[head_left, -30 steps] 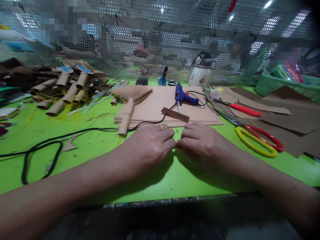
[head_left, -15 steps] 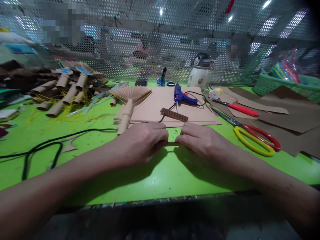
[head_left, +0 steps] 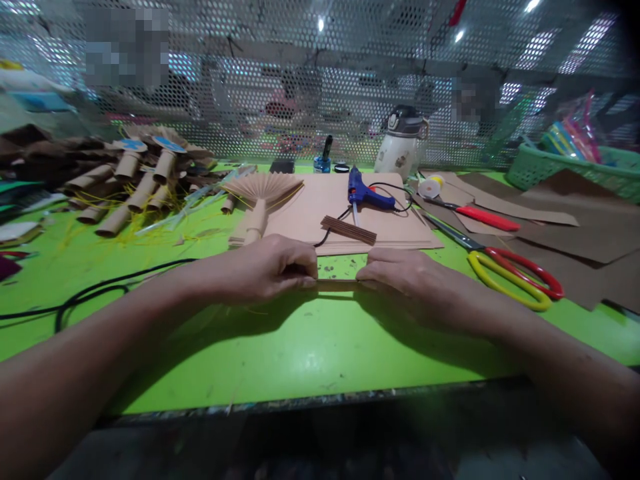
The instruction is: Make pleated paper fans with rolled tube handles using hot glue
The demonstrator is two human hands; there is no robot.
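A narrow brown paper strip (head_left: 338, 285) spans the gap between my hands, just above the green table. My left hand (head_left: 267, 270) pinches its left end and my right hand (head_left: 410, 280) pinches its right end; both ends are hidden under the fingers. Beyond them lies a small pleated brown paper piece (head_left: 349, 229) on a stack of tan sheets (head_left: 310, 213). A blue glue gun (head_left: 369, 193) rests on the same stack. Behind my left hand is a pleated paper fan (head_left: 263, 193) with a rolled paper handle.
Scissors (head_left: 510, 277) with red and yellow handles and a red-handled cutter (head_left: 487, 219) lie at right, by brown paper sheets (head_left: 590, 233). Rolled paper tubes (head_left: 140, 190) pile up at left. A black cord (head_left: 100, 293) crosses the left side. A jug (head_left: 399, 147) and green basket (head_left: 580, 170) stand behind.
My left hand has moved left, away from my right hand, so more of the strip shows between them. The right hand has barely shifted.
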